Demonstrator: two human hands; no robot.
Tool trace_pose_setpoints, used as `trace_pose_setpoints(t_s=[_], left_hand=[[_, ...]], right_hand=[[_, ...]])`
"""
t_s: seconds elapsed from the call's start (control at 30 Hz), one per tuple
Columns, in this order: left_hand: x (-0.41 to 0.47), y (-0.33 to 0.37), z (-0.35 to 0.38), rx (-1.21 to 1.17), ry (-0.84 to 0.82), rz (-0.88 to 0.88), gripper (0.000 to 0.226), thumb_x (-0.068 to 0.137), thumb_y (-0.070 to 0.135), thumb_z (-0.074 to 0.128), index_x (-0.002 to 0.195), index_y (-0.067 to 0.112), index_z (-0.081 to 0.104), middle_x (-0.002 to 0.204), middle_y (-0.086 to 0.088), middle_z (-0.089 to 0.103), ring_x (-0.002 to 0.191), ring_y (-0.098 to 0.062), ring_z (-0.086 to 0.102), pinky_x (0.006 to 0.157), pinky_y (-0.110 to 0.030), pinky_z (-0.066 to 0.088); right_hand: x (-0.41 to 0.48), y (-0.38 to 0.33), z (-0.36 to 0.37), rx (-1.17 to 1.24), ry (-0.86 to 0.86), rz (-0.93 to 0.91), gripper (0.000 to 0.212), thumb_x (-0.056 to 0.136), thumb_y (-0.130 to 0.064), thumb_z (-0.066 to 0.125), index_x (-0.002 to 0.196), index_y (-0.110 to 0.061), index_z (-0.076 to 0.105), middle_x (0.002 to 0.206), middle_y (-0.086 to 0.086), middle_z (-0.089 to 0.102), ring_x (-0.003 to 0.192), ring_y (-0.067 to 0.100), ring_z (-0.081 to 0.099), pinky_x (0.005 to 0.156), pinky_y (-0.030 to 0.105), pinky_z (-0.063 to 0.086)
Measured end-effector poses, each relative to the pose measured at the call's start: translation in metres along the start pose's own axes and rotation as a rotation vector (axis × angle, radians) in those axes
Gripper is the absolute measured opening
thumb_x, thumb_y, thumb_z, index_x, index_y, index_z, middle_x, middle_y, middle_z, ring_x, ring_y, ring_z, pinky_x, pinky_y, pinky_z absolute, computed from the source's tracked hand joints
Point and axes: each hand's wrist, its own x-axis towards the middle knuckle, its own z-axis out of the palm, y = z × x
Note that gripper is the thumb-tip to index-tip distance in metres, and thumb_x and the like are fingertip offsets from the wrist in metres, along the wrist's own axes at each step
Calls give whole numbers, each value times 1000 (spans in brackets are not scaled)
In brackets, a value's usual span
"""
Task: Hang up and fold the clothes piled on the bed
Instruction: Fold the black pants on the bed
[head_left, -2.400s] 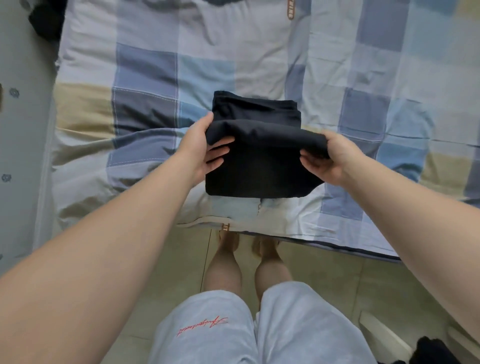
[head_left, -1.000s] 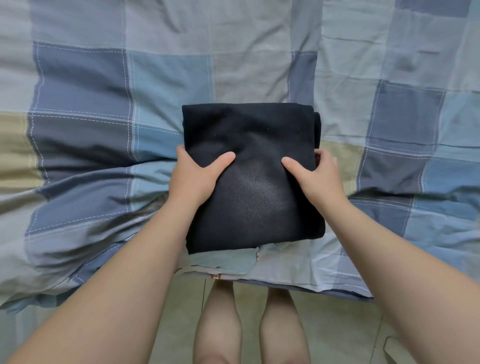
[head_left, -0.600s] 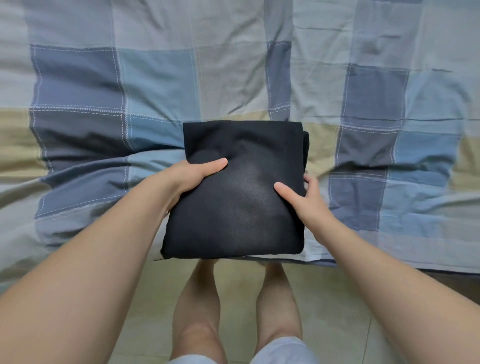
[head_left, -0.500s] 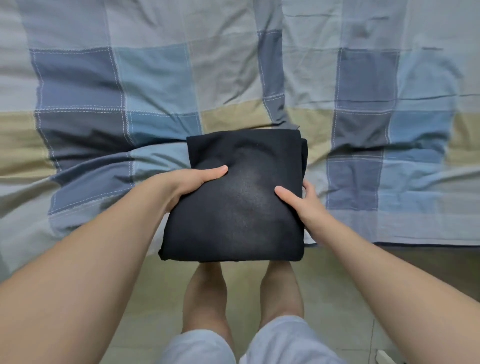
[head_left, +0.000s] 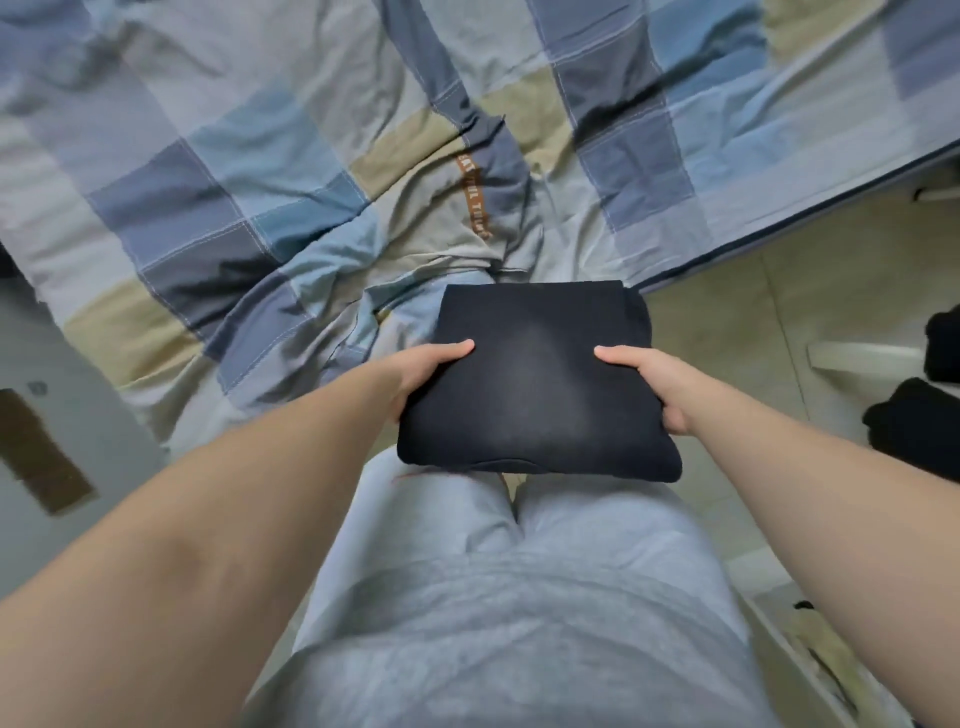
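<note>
A folded black garment (head_left: 535, 384) forms a flat square bundle held in the air in front of my thighs, off the bed. My left hand (head_left: 428, 371) grips its left edge, thumb on top and fingers hidden underneath. My right hand (head_left: 649, 382) grips the right edge the same way. The bed (head_left: 260, 156), covered by a blue, grey and beige checked sheet, lies beyond and to the left of the bundle.
Dark clothes (head_left: 914, 431) lie at the right edge on the tiled floor (head_left: 753, 291), beside a white shelf-like edge (head_left: 862, 358). A grey wall or door (head_left: 47, 415) with a brown patch stands at the left. My grey shorts (head_left: 519, 597) fill the foreground.
The folded black garment has been lifted off the bed edge and drawn back toward me. The view has swung right, so the bed now runs diagonally.
</note>
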Motion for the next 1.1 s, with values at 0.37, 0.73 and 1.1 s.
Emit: trace_pose_setpoints(t_s=[0.37, 0.73, 1.1], left_hand=[[-55, 12, 109, 504, 204, 122, 75, 76, 69, 71, 127, 14, 62, 111, -7, 67, 99, -28, 65, 100, -38, 46], [-102, -27, 306, 801, 172, 284, 90, 63, 73, 78, 126, 10, 63, 114, -7, 70, 104, -30, 66, 104, -44, 49], [-131, -134, 561, 1222, -69, 486, 74, 44, 79, 81, 92, 25, 68, 85, 11, 78, 87, -15, 74, 83, -32, 58]], right_hand=[[-83, 116, -44, 465, 294, -144, 48, 76, -31, 83, 120, -16, 68, 110, 6, 74, 98, 28, 71, 93, 41, 56], [-154, 293, -153, 984, 420, -427, 31, 75, -27, 83, 103, -22, 71, 91, 0, 79, 79, 21, 76, 66, 31, 56], [-236, 527, -258, 1377, 668, -699, 27, 83, -22, 78, 107, -32, 70, 97, -10, 78, 83, 11, 75, 61, 23, 57]])
